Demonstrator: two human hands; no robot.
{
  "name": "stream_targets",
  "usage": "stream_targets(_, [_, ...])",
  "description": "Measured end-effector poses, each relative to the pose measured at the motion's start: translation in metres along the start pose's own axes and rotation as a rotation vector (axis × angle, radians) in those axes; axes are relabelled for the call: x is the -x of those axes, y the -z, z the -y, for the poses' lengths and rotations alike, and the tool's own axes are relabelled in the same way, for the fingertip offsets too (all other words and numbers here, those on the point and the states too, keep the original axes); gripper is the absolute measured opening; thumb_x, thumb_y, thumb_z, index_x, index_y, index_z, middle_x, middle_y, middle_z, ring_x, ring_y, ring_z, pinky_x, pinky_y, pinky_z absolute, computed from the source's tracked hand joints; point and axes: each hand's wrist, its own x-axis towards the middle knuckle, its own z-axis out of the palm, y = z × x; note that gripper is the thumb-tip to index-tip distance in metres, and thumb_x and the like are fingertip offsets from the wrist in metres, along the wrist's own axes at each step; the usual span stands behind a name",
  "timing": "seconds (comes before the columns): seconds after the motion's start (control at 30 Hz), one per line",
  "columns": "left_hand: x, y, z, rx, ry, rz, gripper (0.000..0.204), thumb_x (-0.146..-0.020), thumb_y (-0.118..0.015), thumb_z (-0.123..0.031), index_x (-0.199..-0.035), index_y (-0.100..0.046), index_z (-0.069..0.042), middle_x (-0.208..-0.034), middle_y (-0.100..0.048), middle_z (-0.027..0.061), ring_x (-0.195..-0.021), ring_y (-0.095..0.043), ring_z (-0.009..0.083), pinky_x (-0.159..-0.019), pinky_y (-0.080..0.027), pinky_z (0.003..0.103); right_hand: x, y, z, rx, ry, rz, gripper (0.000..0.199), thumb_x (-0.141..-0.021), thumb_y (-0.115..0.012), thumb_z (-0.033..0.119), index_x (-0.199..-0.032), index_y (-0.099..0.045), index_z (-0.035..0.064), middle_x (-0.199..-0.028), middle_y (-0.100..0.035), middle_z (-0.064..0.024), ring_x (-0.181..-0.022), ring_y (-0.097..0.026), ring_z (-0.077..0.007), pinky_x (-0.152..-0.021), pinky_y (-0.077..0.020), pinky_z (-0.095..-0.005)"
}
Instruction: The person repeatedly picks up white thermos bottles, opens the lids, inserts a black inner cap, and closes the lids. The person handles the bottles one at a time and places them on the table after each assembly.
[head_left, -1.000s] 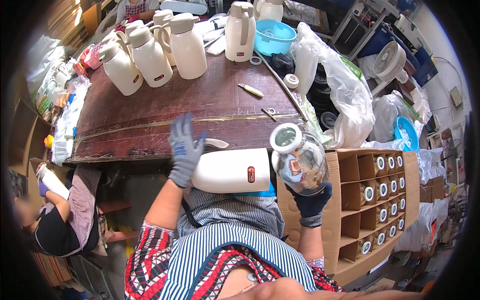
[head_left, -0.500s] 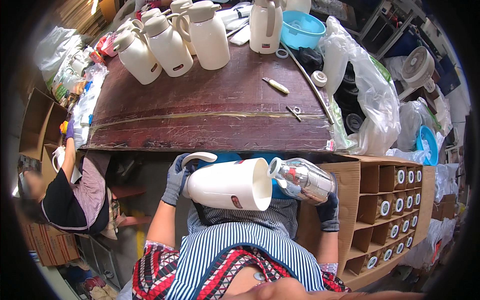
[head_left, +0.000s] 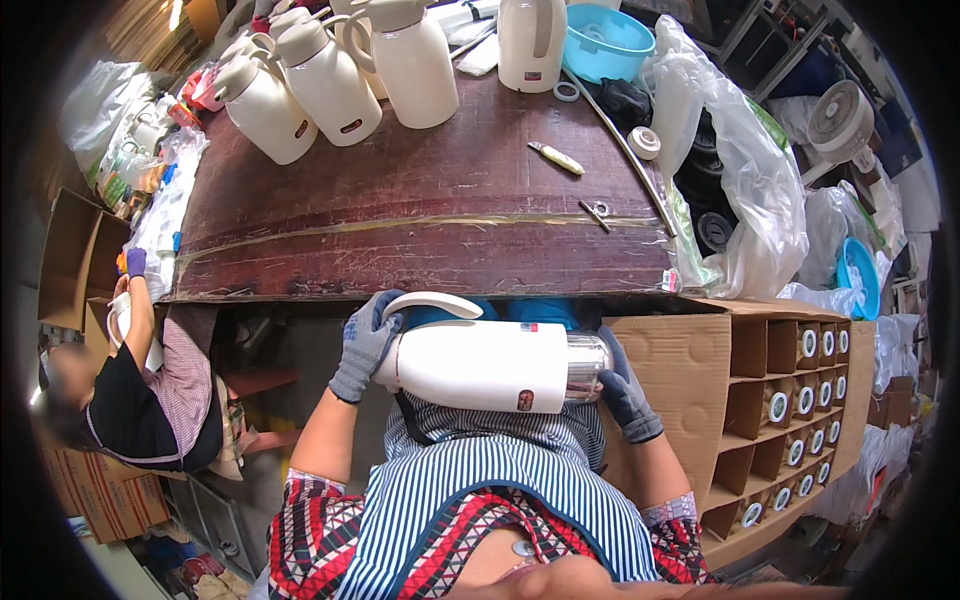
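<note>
By the tabletop [head_left: 420, 250], left fingers [head_left: 378, 312] wrap a white jug [head_left: 480, 365] while right fingers [head_left: 618, 367] cup a silver flask [head_left: 584, 366], apparently mid-insertion, calling for a straight push.

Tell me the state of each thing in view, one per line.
White cylindrical jug shell, on its side
Silver mirrored flask, partly inside the shell
Left grey-gloved hand, gripping shell
Right grey-gloved hand, gripping flask
Brown cardboard divider box, open, partly filled
Cream lidded jugs, standing upright

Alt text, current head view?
Gloved left grip holds a white jug body sideways over a striped apron; right grip holds a silvery liner partly inside the jug's open end. Beyond: jugs on a dark red table; right, a partitioned carton.
</note>
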Motion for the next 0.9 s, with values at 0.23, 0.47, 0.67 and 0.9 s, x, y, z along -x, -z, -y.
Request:
stream_targets(0.23, [-0.003,0.005,0.0,0.158,0.016,0.069,0.037,-0.092,-0.071,-0.013,-0.127,-0.066,-0.001,-0.113,-0.073,0.0109,-0.104,-0.069,0.0216,-0.094,-0.054,0.035,0.001,0.007,0.031,0.025,-0.11,0.151,0.107,-0.084,-0.086,0.034,-0.164,-0.022,0.001,-0.162,-0.037,-0.018,-0.148,-0.038,-0.0266,-0.122,-0.0313,-0.039])
stream_targets(0.47, [-0.003,-0.006,-0.002,0.303,0.085,0.138,0.04,-0.094,-0.074,-0.015,-0.129,-0.065,0.001,-0.117,-0.072,0.0089,-0.107,-0.066,0.0165,-0.097,-0.053,0.031,-0.023,-0.004,0.015,0.092,-0.071,0.213,0.105,-0.082,-0.088,0.034,-0.162,-0.028,0.0027,-0.158,-0.044,-0.0161,-0.143,-0.045,-0.0261,-0.119,-0.0373,-0.0417])
stream_targets(0.67, [-0.007,-0.014,-0.009,0.298,0.143,0.113,0.04,-0.095,-0.074,-0.018,-0.129,-0.065,0.001,-0.119,-0.072,0.0088,-0.109,-0.066,0.0168,-0.098,-0.052,0.031,-0.028,-0.002,0.012,0.219,-0.074,0.142,0.107,-0.076,-0.092,0.031,-0.161,-0.032,0.0043,-0.156,-0.048,-0.0148,-0.14,-0.05,-0.0273,-0.119,-0.039,-0.0422])
stream_targets(0.9, [-0.012,-0.018,-0.013,0.263,0.11,0.124,0.039,-0.095,-0.073,-0.017,-0.129,-0.066,0.0,-0.12,-0.072,0.0092,-0.111,-0.066,0.0164,-0.1,-0.051,0.031,-0.017,-0.014,0.008,0.141,-0.105,0.115,0.096,-0.074,-0.092,0.019,-0.155,-0.043,0.0029,-0.148,-0.056,-0.0138,-0.134,-0.055,-0.0242,-0.11,-0.0478,-0.0384])
